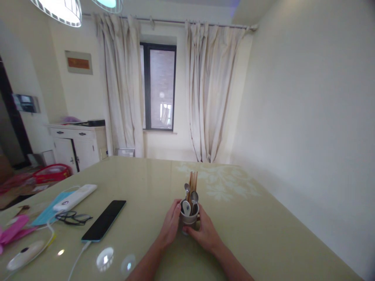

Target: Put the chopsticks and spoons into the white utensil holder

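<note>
A small cup (pixel 190 219) stands on the pale green table (pixel 140 183), holding metal spoons (pixel 194 196), a white spoon (pixel 186 208) and several wooden chopsticks (pixel 193 181). My left hand (pixel 171 222) is wrapped against the cup's left side. My right hand (pixel 204 231) grips the right side, its thumb across the front near the base. The cup's handle is mostly hidden by the right hand's fingers.
Left on the table lie a phone (pixel 104 221) with a white cable, glasses (pixel 74 217), a white device (pixel 75 197) on a blue mask (pixel 49 210), a pink item (pixel 14 233) and a white oval device (pixel 26 255). A wall (pixel 307 117) runs along the right edge.
</note>
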Available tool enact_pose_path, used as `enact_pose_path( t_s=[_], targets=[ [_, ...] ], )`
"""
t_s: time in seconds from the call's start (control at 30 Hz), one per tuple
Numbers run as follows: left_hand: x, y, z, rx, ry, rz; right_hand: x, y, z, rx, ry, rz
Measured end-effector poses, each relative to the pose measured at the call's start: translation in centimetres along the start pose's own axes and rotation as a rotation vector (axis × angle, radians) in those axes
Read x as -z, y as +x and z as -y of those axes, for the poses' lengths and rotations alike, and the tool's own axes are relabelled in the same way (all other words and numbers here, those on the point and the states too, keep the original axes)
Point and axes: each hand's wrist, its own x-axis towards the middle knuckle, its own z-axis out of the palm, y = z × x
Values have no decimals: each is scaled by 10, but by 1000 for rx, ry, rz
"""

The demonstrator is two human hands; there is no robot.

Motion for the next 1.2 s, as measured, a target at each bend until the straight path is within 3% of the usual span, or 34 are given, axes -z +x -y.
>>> enact_pose_path(
  t_s=[0.5, 1.2],
  targets=[
    [4, -5, -2, -70, 163, -11, 10, -2, 4, 57, 32, 190],
    [3, -7, -13, -99, 132, -2, 15, 0, 12, 38, 69, 217]
  ],
)
